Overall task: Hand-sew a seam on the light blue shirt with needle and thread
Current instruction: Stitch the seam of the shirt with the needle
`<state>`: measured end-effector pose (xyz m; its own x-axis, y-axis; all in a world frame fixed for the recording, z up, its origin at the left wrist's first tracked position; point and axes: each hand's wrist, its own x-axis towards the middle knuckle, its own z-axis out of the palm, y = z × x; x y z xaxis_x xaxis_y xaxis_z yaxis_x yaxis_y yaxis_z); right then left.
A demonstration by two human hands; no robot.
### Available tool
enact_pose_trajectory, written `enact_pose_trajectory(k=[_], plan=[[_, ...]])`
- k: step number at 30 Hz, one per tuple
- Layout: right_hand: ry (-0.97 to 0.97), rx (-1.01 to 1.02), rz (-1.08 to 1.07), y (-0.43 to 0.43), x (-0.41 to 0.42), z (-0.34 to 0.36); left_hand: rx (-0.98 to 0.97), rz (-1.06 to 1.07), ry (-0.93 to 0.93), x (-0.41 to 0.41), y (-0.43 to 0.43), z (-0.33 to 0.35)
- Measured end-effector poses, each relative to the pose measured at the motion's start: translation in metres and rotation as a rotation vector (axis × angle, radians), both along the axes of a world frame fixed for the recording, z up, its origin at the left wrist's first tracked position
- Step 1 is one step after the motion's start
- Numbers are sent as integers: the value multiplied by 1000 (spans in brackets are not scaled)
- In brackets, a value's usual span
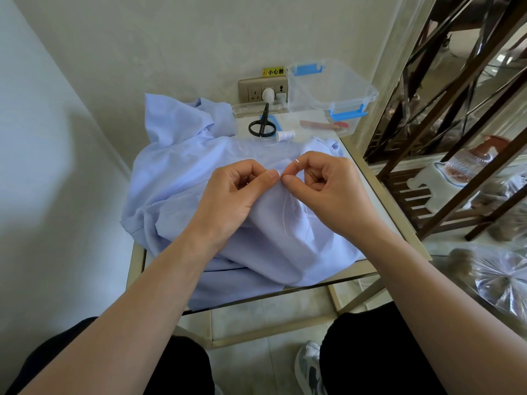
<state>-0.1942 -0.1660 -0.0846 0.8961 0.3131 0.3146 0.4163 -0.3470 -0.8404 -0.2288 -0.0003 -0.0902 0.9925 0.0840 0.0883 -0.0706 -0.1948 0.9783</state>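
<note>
The light blue shirt (182, 178) lies crumpled over a small glass-topped table (379, 189). My left hand (236, 195) pinches a raised fold of the shirt between thumb and forefinger. My right hand (325, 186) meets it at the fold, its thumb and forefinger pinching a thin needle (296, 160) whose metal end shows above the fingertip. White thread (286, 212) hangs in loose loops from the fold down over the cloth between my wrists.
Black scissors (261, 124), a white thread spool (285, 135) and a clear plastic box (330, 89) with blue clips sit at the back by a wall socket (256, 91). A dark metal shelf (445, 155) stands on the right. My knees are under the table's front edge.
</note>
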Motion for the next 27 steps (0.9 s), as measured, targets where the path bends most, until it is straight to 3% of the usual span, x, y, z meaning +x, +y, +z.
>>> enact_pose_trajectory(k=[3, 5, 7, 9, 12, 14, 19, 22, 27], plan=[[158, -41, 295, -8, -8, 11, 21, 25, -11, 1, 1, 1], [316, -180, 611, -13, -13, 17, 17, 50, 0, 1, 1, 1], [401, -291, 758, -13, -16, 18, 14, 63, 9, 2, 1, 0], [368, -233, 638, -10, -14, 16, 6, 52, 13, 2, 1, 0], [268, 23, 261, -7, -6, 11, 6, 31, 4, 2, 2, -2], [223, 90, 92, -4, -2, 7, 8, 25, 2, 2, 1, -2], [106, 13, 9, 2, -2, -1, 16, 11, 2, 2, 0, -2], [94, -8, 62, 0, -3, 3, 8, 22, 1, 2, 0, -1], [340, -233, 578, -14, -14, 22, 0, 67, 15, 3, 1, 0]])
